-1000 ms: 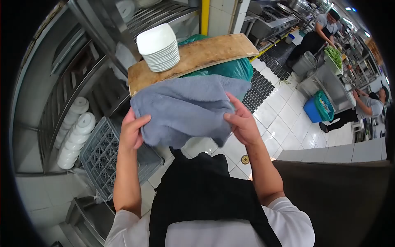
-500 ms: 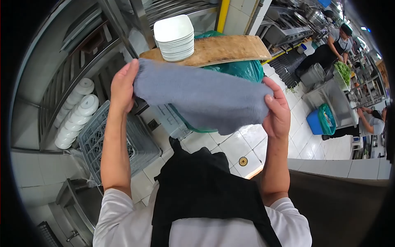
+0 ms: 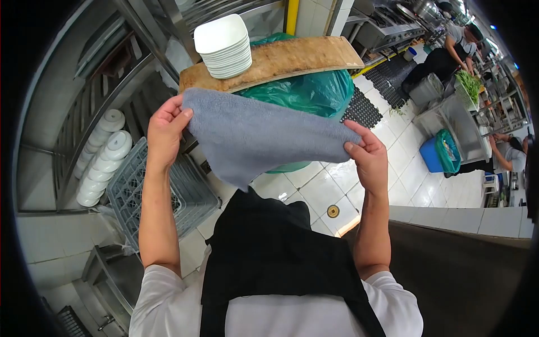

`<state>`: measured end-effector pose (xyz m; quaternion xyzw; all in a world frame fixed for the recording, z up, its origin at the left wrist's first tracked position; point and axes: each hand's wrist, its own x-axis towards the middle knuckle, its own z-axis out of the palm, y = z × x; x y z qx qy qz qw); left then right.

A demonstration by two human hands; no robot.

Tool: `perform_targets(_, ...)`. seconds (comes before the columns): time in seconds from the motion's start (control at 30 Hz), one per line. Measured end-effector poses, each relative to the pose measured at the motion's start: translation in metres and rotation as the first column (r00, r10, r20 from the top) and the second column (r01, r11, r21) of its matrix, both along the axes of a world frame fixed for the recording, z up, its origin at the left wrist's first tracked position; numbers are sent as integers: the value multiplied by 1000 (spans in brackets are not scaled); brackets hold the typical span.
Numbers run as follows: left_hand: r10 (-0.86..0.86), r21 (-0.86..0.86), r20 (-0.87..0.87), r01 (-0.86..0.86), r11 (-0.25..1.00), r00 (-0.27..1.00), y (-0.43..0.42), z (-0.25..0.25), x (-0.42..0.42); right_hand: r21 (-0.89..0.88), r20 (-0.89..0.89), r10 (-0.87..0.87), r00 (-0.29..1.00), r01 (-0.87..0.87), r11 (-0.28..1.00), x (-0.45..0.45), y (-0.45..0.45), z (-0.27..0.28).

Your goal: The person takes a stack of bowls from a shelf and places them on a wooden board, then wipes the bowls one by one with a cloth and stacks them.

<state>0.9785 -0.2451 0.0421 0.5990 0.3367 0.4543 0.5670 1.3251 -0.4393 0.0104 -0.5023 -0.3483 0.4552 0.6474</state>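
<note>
A grey-blue cleaning cloth hangs stretched between my two hands, in front of my chest. My left hand pinches its left corner between thumb and fingers. At the other end, my right hand grips the right edge, thumb below and fingers above. The cloth's lower part sags to a point on the left. Just beyond it, a stack of white square bowls stands on a wooden board. Under the board is a bin lined with a green bag, partly hidden by the cloth.
Grey dish racks sit on the floor at left, beside a shelf with stacked white bowls. Far right, a co-worker handles green vegetables and another person works near a blue bin. A floor drain shows ahead.
The cloth's lower edge has shifted left and now hangs to a point. My right hand has moved slightly left and inward. The view has shifted a little, showing more of the green bag.
</note>
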Motion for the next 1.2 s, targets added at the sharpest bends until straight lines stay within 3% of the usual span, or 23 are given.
perform_targets(0.13, 126, 178, -201, -90, 980, 972, 16, 6, -8, -129, 283, -30, 959, 68, 989, 4, -4, -16)
perform_targets(0.23, 141, 183, -166, -110, 977, 976, 21, 9, -1, -183, 327, -49, 944, 114, 976, 4, -6, -24)
perform_targets(0.27, 116, 179, -133, -91, 980, 984, 22, 8, 1, -79, 613, -69, 787, 148, 986, 7, -5, -29)
perform_targets(0.37, 29, 90, 11, -30, 995, 1000, 24, 15, 4, 39, 697, 24, 716, -71, 997, 19, -7, -23)
perform_targets(0.4, -12, 42, 66, 9, 999, 998, 25, 19, 1, -16, 484, 193, 854, -212, 977, 33, -18, -21)
perform_targets(0.43, -49, -6, 125, 50, 999, 991, 27, 25, 1, -36, 233, 359, 904, -361, 932, 44, -26, -17)
perform_targets(0.5, -110, 30, 257, 106, 994, 960, 32, 43, 13, 554, -110, 526, 843, -388, 736, 39, -14, -4)
perform_targets(0.53, -132, 49, 287, 123, 991, 949, 35, 51, 24, 716, -156, 608, 778, -335, 613, 31, -1, 6)
perform_targets(0.57, -156, 70, 315, 141, 988, 936, 39, 55, 33, 725, -157, 571, 806, -298, 620, 17, 17, 19)
perform_targets(0.6, -107, 37, 219, 101, 994, 970, 50, 51, 44, 665, -112, 469, 876, -284, 690, 1, 33, 30)
perform_targets(0.63, -98, 94, 184, 82, 992, 978, 60, 47, 65, 485, 53, 284, 957, -273, 831, -19, 50, 40)
perform_targets(0.67, -153, 102, 76, 145, 984, 985, 71, 42, 78, 221, 352, 159, 922, -247, 944, -39, 70, 45)
perform_targets(0.7, -134, 57, -30, 135, 989, 991, 81, 35, 88, 28, 561, 156, 813, -206, 978, -55, 87, 47)
perform_targets(0.73, -12, 224, -202, 58, 973, 979, 92, 26, 94, -118, 667, 214, 714, -182, 976, -64, 95, 46)
perform_targets(0.8, 247, 500, -422, -3, 866, 872, 111, 10, 94, -384, 730, 377, 570, -115, 916, -82, 106, 37)
perform_targets(0.87, 461, 703, -510, 43, 710, 726, 135, -1, 78, -608, 633, 522, 571, -50, 792, -80, 115, 39)
perform_targets(0.9, 465, 721, -546, 109, 684, 697, 146, -2, 73, -682, 576, 558, 597, -25, 731, -79, 119, 42)
perform_targets(0.93, 472, 735, -577, 171, 657, 667, 155, -4, 67, -732, 525, 579, 624, -15, 681, -77, 124, 43)
perform_targets(1.0, 464, 722, -656, 315, 616, 595, 169, -3, 63, -659, 572, 506, 645, -6, 753, -58, 129, 58)
perform_targets(1.1, 352, 608, -773, 456, 650, 528, 182, 3, 58, -373, 795, 362, 487, -78, 925, -45, 134, 86)
perform_targets(1.2, 299, 547, -814, 488, 680, 497, 184, 17, 64, -247, 799, 288, 528, -149, 958, -28, 141, 86)
